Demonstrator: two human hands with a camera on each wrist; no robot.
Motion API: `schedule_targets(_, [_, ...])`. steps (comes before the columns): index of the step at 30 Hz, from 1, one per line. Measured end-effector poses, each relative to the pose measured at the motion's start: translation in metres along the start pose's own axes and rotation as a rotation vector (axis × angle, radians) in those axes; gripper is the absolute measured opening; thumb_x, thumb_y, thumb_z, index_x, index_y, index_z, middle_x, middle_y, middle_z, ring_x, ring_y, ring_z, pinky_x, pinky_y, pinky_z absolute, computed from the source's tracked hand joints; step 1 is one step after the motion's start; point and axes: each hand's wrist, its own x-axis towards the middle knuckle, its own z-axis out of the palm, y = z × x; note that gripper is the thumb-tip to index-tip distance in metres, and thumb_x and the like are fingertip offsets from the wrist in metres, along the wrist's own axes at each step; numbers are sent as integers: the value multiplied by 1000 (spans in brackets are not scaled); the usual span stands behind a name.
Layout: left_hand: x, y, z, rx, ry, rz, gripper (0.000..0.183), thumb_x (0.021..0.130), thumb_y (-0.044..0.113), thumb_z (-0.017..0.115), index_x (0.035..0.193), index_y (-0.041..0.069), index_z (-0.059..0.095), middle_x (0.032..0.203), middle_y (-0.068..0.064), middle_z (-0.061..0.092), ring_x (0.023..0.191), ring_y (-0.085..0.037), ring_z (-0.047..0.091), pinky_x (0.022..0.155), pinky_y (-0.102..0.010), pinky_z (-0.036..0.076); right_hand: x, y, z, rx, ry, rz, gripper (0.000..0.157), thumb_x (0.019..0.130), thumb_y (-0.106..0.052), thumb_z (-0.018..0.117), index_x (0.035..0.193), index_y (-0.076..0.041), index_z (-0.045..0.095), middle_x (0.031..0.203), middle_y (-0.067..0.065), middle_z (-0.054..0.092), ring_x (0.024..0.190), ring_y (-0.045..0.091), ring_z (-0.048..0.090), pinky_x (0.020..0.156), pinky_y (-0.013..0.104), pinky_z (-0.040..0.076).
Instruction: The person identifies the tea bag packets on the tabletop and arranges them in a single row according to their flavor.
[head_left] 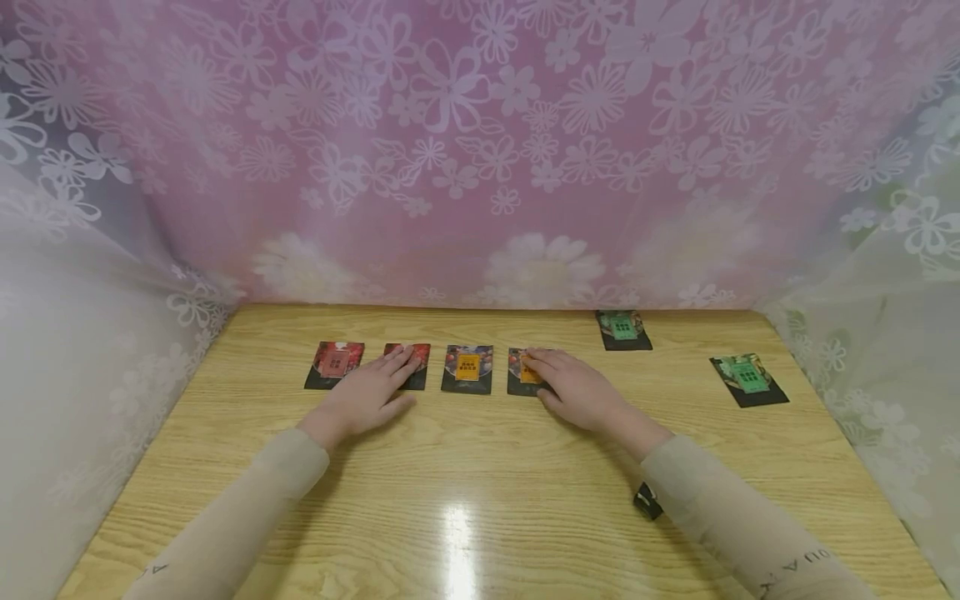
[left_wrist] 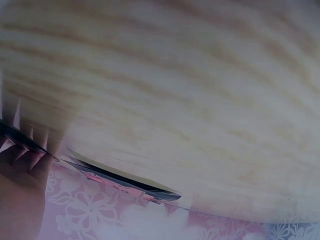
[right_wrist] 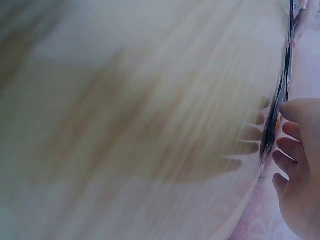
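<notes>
- The left hand (head_left: 363, 392) lies with its fingers extended over the right-hand red packet (head_left: 422, 373), its grip not closed round anything; the other red packet (head_left: 334, 363) lies just left
- The right hand (head_left: 581, 390) has its fingers loosely extended over the right-hand orange-labelled packet (head_left: 522, 372), its grip likewise unclosed; the other orange-labelled packet (head_left: 467, 369) lies between the hands
- All four lie flat in a row on the bench (head_left: 390, 500), apart from one another
- Edge-on in the wrist views the packets look thin, so they are probably light and fairly bendy, and the printed face may be slippery
- Flat fingertips should slide one easily; for lifting, pinch opposite side edges, since pressing hard on the middle could crease it
</notes>
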Motion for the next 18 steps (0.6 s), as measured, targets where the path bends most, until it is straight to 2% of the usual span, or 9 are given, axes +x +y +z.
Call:
schedule_targets(9, [1, -3, -2, -8, -23, -28, 58, 115, 35, 44, 168, 16, 33, 176, -12, 28, 161, -36, 33, 127, -57, 37, -12, 18, -4, 4, 55, 49, 60, 106, -18, 63, 160, -1, 45, 167, 20, 44, 153, 41, 44, 128, 58, 35])
schedule_targets(14, [3, -6, 1, -4, 15, -25, 53, 114, 27, 48, 166, 16, 40, 174, -12, 34, 157, -37, 40, 121, -57, 45, -22, 37, -8, 44, 93, 64, 58, 105, -15, 62, 158, 3, 46, 165, 24, 45, 152, 46, 44, 127, 61, 34])
schedule_targets(18, [5, -7, 2, 16, 45, -21, 52, 113, 23, 52, 164, 16, 44, 172, -12, 38, 152, -37, 47, 108, -55, 56, -29, 54, -12, 26, 107, 84, 57, 105, -13, 62, 157, 4, 47, 164, 25, 45, 151, 47, 44, 127, 61, 33])
